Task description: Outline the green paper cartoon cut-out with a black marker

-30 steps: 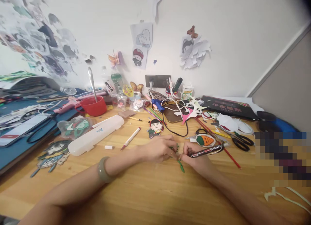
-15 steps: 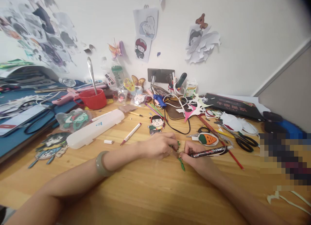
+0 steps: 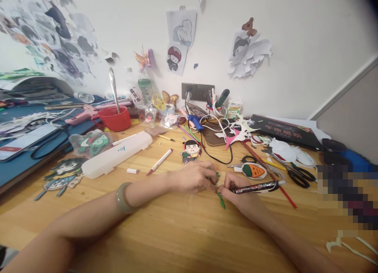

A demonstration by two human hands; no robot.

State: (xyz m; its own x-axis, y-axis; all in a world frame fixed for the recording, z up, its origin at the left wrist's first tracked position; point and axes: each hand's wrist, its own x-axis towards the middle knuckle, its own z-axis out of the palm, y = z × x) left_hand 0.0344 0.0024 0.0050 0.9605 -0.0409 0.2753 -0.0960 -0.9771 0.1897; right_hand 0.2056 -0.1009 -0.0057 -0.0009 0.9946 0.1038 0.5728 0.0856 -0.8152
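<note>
My left hand [image 3: 193,177] rests on the wooden desk [image 3: 177,233] with its fingertips pinching a small green paper cutout [image 3: 220,199]. A jade bangle [image 3: 124,198] sits on that wrist. My right hand [image 3: 239,194] is closed around a black marker pen [image 3: 256,186], whose tip points at the green cutout between the two hands. A carrot cutout [image 3: 254,170] lies just beyond the right hand, and a cartoon boy cutout [image 3: 191,150] lies beyond the left hand.
A white case [image 3: 115,155], a red-tipped marker [image 3: 159,161] and its cap [image 3: 132,171] lie to the left. A red cup [image 3: 113,118] with a spoon stands behind. Scissors [image 3: 295,174], red sticks, cables and paper scraps crowd the right. A blue mat [image 3: 17,163] covers the far left.
The view has drifted slightly. Both hands stay in place on the green cutout, with the marker still held in my right hand.
</note>
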